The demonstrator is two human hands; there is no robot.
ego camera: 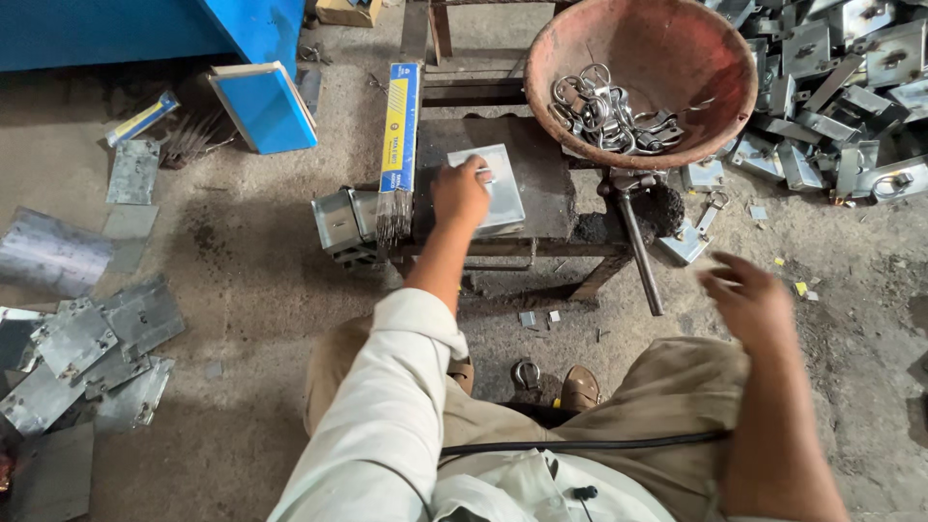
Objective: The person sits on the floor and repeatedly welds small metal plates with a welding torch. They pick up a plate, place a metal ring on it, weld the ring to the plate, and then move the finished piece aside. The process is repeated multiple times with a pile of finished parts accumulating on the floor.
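Pressing down on a flat grey metal plate (495,187), the left hand (460,193) rests its fingers on the top face, near the corner, rather than closing around it; the plate lies on a small dark work stand (541,184), between a box of welding rods (398,130) and a rusty bowl of metal rings (638,77). The right hand (746,300) hangs open and blurred above the floor, holding nothing. With only fingertips pinning it, the plate could skid off the stand's front edge. The bowl overhangs the stand and a knock might tip it. A hammer (633,227) leaning at the stand could fall toward the sandalled feet (578,389).
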